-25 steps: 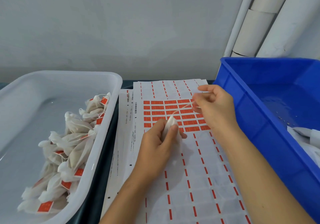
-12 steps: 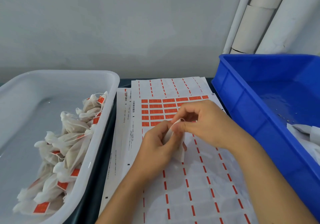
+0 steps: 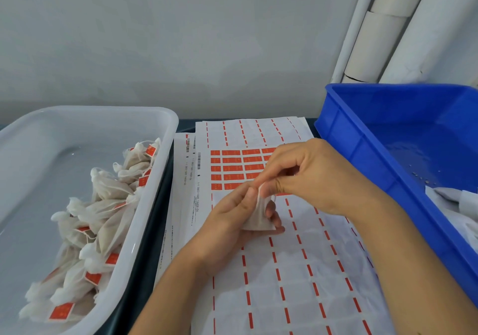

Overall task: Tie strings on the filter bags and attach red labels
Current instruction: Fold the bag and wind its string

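A small white filter bag (image 3: 260, 215) is being held just above the label sheet (image 3: 284, 283), near the sheet's middle. The left hand (image 3: 232, 221) is cradling the bag from below, fingers curled around its body. The right hand (image 3: 307, 174) is pinching the bag's gathered top between thumb and fingertips. Behind the bag, rows of red labels (image 3: 232, 169) are sitting unpeeled on the sheet. Left of the sheet, a white tub (image 3: 155, 205) is holding a pile of finished bags (image 3: 103, 218) with red tags. Right of the sheet, a blue bin (image 3: 362, 153) is resting on the dark counter (image 3: 155, 244).
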Motion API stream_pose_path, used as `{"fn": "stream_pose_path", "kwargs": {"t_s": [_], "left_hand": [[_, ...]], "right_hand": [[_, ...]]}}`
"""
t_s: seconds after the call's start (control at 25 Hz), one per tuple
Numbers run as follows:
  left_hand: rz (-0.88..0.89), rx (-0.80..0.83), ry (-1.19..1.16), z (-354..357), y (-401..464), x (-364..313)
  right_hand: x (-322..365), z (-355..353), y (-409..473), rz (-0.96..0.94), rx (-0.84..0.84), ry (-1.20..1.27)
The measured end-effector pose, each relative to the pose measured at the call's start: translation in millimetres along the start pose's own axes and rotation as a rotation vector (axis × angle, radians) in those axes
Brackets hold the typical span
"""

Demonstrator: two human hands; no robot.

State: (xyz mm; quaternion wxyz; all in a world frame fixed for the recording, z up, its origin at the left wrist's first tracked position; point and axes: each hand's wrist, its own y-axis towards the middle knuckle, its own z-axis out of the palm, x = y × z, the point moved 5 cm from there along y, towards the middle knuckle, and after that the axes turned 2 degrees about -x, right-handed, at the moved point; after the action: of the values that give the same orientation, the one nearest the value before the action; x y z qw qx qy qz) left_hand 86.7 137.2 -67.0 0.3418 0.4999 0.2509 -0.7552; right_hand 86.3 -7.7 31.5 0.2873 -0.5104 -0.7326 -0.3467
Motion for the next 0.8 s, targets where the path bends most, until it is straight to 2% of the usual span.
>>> {"fn": "stream_pose_path", "kwargs": {"t_s": [0.12,0.28,0.44,0.64,0.8], "left_hand": [[-0.027,-0.012,0.068,0.3,0.2,1.5],[0.02,-0.094,0.197,-4.5,0.2,-2.5],[0.032,-0.123,0.136,-7.8,-0.8,-4.6],[0.078,-0.164,-0.072,-11.7,0.3,-8.5],[0.112,-0.25,0.035,-16.6,2.9,-6.6]], "right_hand": [[-3.8,-2.5,-1.4,0.011,-0.039,-0.023],[-14.6,-1.5,-6.1,0.082,-0.075,-0.061],[-23.4,0.7,-10.2,0.116,-0.152,-0.062],[-28.9,10.7,-19.6,0.135,-0.235,-0.081],[-18.5,27.9,-18.1,0.117,-0.241,0.02]]}}
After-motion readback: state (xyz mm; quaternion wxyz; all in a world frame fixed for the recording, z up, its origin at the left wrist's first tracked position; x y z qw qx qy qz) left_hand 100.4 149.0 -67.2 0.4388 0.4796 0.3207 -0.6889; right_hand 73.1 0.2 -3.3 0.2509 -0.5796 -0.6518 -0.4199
